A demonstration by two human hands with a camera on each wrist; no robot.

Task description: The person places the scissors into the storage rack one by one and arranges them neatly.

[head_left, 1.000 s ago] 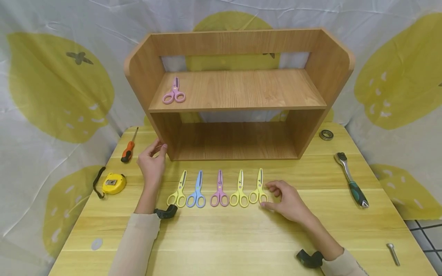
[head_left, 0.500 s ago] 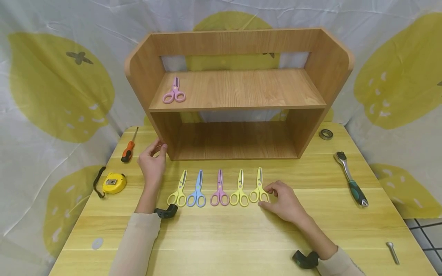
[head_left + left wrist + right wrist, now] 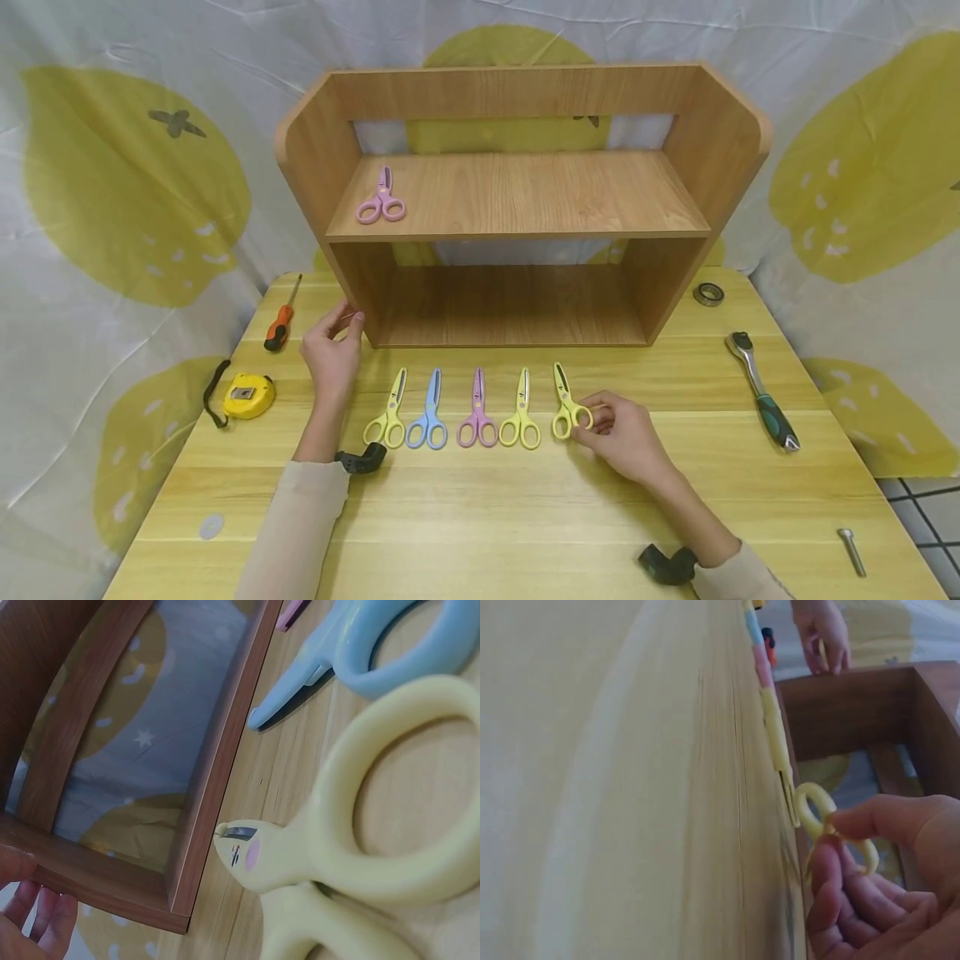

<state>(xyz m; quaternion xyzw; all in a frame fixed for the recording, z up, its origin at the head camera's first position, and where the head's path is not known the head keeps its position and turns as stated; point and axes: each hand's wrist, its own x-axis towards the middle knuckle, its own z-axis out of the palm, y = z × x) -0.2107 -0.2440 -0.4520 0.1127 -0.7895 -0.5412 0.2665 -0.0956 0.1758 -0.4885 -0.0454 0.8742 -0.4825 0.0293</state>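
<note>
My right hand (image 3: 626,437) pinches the handle loops of the rightmost yellow scissors (image 3: 562,387). In the right wrist view, its thumb and fingers hold the yellow scissors (image 3: 817,801) at the loops, tilted up from the table. My left hand (image 3: 332,346) touches the left side panel of the wooden shelf (image 3: 517,235) with its fingertips. To the left of the held pair lie yellow scissors (image 3: 522,404), pink scissors (image 3: 477,408), blue scissors (image 3: 432,408) and another yellow pair (image 3: 393,408). Pink scissors (image 3: 383,200) lie on the upper shelf board, at its left.
An orange screwdriver (image 3: 280,321), a yellow tape measure (image 3: 249,396) and a grey washer (image 3: 212,526) lie on the left. At the right are a bearing ring (image 3: 708,293), a ratchet wrench (image 3: 763,392) and a bolt (image 3: 852,552). A lemon-print curtain hangs behind the shelf.
My right hand has taken hold of the rightmost yellow scissors, which have shifted slightly right, their tips now leaning left. The left hand stays at the shelf's side.
</note>
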